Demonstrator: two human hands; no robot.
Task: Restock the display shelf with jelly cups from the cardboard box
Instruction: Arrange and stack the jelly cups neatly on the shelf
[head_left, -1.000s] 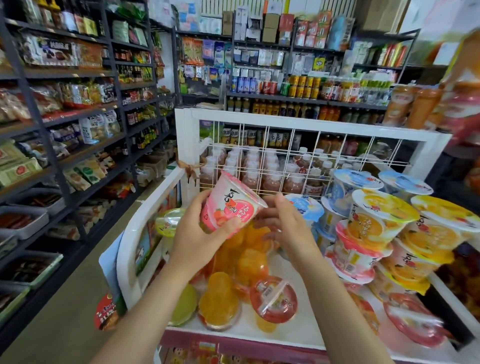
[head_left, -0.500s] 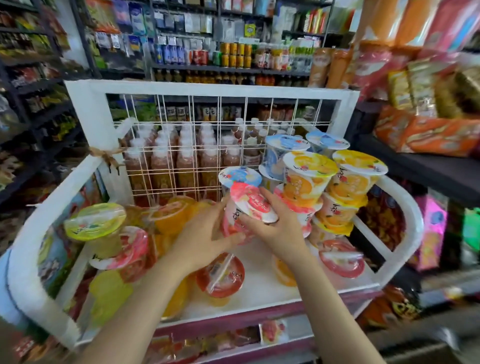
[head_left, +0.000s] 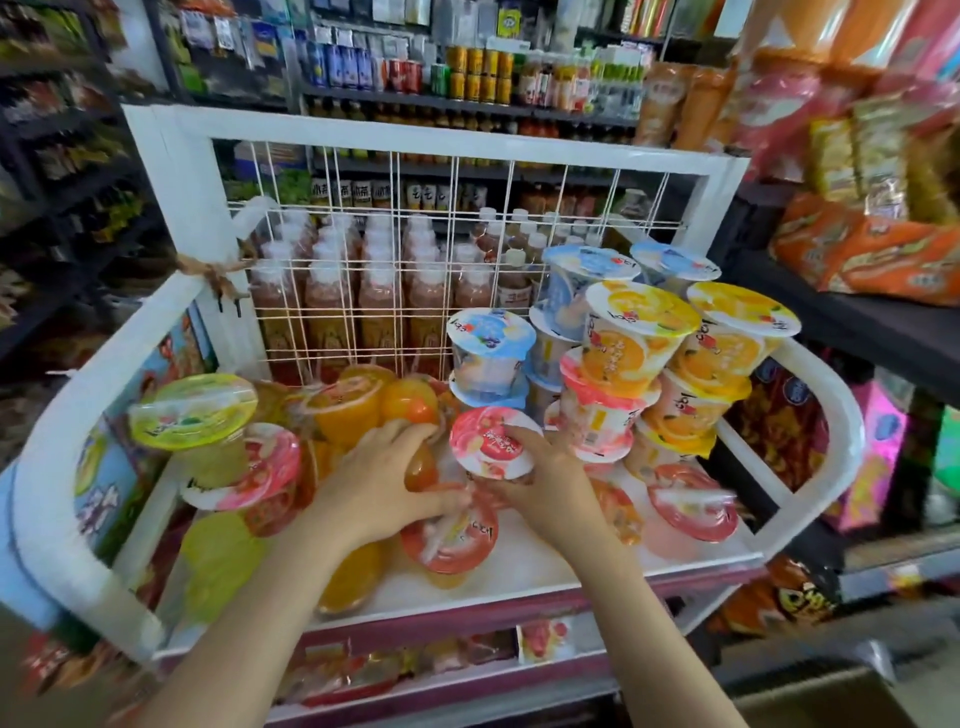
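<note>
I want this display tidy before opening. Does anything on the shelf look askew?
Yes. On the left, the green-lidded cup and red-lidded cup lie tipped in a loose heap, unlike the upright stacks on the right.

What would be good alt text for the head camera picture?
Two bare hands set a pink-lidded jelly cup on a white display shelf; the right hand holds it, the left hand rests beside it. Stacked yellow, blue and pink cups stand at right.

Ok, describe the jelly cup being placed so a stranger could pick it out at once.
Find the white display shelf with the wire-grid back. In front of the stacked cups on its right side, the right hand grips the pink-lidded jelly cup, the only cup held from the side.
</note>
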